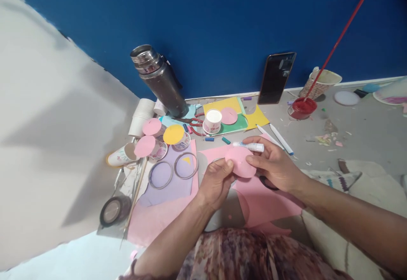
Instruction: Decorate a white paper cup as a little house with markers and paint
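A pink paper circle (240, 161) is pinched between both my hands above a pink paper sheet (263, 199) on the floor. My left hand (216, 182) grips the circle's left edge. My right hand (275, 163) holds its right edge and also a small white glue tube (251, 146), which lies across the top of the circle with its tip pointing left.
Paper cups capped with pink and yellow circles (159, 140), two metal rings (173, 169) on purple paper, a tape roll (112, 211), red scissors (195, 123), a steel flask (159, 78), a phone (276, 77) against the blue wall, a red paint cup (302, 107) and markers (281, 139) surround me.
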A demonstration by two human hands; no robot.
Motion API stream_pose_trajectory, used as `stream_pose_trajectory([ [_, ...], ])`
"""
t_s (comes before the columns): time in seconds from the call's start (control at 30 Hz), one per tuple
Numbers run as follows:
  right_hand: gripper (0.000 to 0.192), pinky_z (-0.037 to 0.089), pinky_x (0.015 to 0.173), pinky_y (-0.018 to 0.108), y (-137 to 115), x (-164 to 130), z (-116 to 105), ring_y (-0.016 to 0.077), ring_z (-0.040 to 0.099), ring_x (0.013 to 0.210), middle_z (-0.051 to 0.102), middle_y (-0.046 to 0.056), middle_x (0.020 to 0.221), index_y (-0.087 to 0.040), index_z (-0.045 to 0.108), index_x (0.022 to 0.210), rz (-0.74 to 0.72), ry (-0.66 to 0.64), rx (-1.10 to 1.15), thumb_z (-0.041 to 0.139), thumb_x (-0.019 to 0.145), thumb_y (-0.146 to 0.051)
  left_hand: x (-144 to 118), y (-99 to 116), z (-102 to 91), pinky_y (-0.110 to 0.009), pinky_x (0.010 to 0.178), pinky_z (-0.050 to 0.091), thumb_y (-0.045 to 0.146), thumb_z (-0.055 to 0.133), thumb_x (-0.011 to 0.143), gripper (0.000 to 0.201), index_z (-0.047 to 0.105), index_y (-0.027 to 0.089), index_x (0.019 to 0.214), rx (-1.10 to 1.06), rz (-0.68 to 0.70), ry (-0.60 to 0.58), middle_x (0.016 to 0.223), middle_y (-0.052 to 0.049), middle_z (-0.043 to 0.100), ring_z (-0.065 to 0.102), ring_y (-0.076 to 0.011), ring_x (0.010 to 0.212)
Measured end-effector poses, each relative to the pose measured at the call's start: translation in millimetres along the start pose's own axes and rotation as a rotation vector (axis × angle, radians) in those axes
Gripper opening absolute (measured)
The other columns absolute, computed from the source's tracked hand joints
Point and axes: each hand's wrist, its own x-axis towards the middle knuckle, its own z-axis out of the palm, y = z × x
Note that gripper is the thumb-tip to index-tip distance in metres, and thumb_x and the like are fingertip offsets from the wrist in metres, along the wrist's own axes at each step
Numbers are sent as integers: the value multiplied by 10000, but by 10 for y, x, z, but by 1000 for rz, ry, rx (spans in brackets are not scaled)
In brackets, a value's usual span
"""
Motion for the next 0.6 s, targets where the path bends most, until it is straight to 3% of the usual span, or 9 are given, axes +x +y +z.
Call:
stream_pose_trajectory([
  [0.2,639,522,548,240,-2,82,-94,135,640,622,728,-19,814,-254,685,1111,42,76,124,1029,581,-344,54,-9,-72,-323,739,566,659,845,786,570,815,102,903,-100,-16,10,846,-122,782,718,-223,814],
  [0.47,625,538,547,223,27,85,-137,131,667,627,730,-29,810,-280,690,1104,66,70,116,1037,588,-348,-41,3,-1,-266,726,492,508,937,737,421,817,111,810,3,38,7,744,-64,726,621,-138,697],
  [0.6,632,548,573,224,24,75,-99,122,662,634,726,-32,810,-273,689,1086,74,62,94,1044,570,-352,-27,-14,-15,-250,708,469,448,1004,644,371,823,149,767,-16,47,77,704,-28,715,597,-116,668],
])
